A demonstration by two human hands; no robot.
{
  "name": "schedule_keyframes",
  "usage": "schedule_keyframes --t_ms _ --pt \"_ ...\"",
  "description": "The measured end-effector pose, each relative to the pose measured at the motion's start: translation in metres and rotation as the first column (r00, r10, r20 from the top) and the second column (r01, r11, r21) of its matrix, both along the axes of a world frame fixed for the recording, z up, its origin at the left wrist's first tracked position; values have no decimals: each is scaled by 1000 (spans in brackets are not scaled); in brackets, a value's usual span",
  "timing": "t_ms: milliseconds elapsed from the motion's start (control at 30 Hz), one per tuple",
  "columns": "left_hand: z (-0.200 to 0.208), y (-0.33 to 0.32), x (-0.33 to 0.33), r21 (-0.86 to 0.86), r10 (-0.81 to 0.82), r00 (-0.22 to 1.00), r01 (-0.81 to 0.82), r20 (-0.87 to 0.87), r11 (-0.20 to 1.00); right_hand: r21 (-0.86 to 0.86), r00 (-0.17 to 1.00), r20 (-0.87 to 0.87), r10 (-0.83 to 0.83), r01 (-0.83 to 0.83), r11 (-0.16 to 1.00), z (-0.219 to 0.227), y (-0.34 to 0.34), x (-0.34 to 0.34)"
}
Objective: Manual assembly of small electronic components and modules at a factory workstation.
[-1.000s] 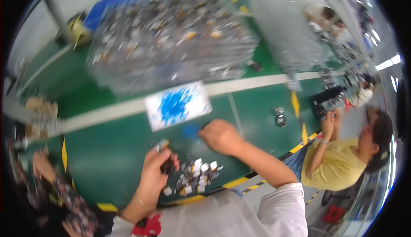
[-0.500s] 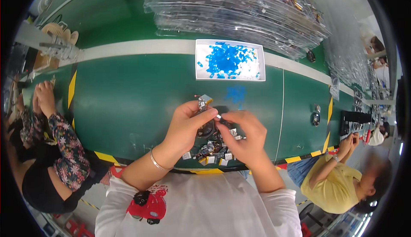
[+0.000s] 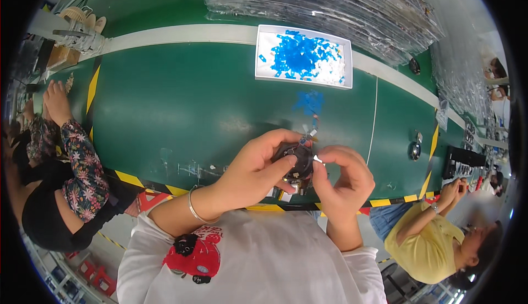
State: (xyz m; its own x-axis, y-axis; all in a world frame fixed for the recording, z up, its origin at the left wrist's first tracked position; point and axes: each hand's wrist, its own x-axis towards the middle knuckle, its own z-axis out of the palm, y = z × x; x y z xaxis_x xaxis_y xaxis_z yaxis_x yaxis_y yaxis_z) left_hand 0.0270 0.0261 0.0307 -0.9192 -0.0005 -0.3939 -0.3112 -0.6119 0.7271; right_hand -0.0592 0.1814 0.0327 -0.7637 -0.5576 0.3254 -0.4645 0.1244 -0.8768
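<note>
My left hand [image 3: 256,166] is closed around a round black electronic part [image 3: 301,164], its thumb across the near side. A small wired component [image 3: 309,134] sticks out at the part's far edge. To its right, my right hand [image 3: 346,177] pinches a small white piece [image 3: 318,159] between thumb and forefinger, right beside the black part. Whether that piece is attached to the part, I cannot tell. Under my hands lie several small electronic parts [image 3: 285,195], mostly hidden by them. Blue film pieces [image 3: 311,101] are on the green table beyond my hands.
A white box [image 3: 303,82] of blue and white scraps stands at the back. Behind it are stacked clear plastic trays [image 3: 324,1]. Another black part [image 3: 415,149] lies to the right. Co-workers sit at left [image 3: 82,177] and right [image 3: 423,238]. Striped tape [image 3: 129,178] marks the table edge.
My hands have shifted slightly right. The round black part, mostly hidden before, now shows above my left thumb. The box and table appear higher and slightly right in the view.
</note>
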Motion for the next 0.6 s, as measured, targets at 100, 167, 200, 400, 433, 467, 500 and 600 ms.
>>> schedule_keyframes --t_ms 100,167,200,400,433,467,500,600 --pt "-2 9 0 -18 46 998 -47 -42 999 -58 996 -81 -38 33 998 3 -4 10" --pt "-5 13 0 -6 80 994 -80 -72 997 -24 986 -155 -54 50 998 -5 -4 13" --pt "-7 14 2 -26 47 994 -50 -97 998 9 970 -235 -64 68 998 -9 -4 13" --pt "0 19 3 -83 78 984 -92 -161 992 -22 946 -324 -19 13 1000 -12 -3 5" --pt "0 19 3 -96 65 981 -84 -181 992 -31 946 -324 -10 0 1000 -12 -2 4" --pt "0 19 4 -95 66 981 -85 -182 992 -31 946 -325 -9 -1 1000 -12 -2 4" --pt "0 18 4 -120 51 978 -77 -205 990 -35 946 -325 -2 -10 999 -11 -2 3" --pt "4 16 6 -145 24 977 -56 -211 988 -47 944 -330 1 -17 999 -11 -3 4"
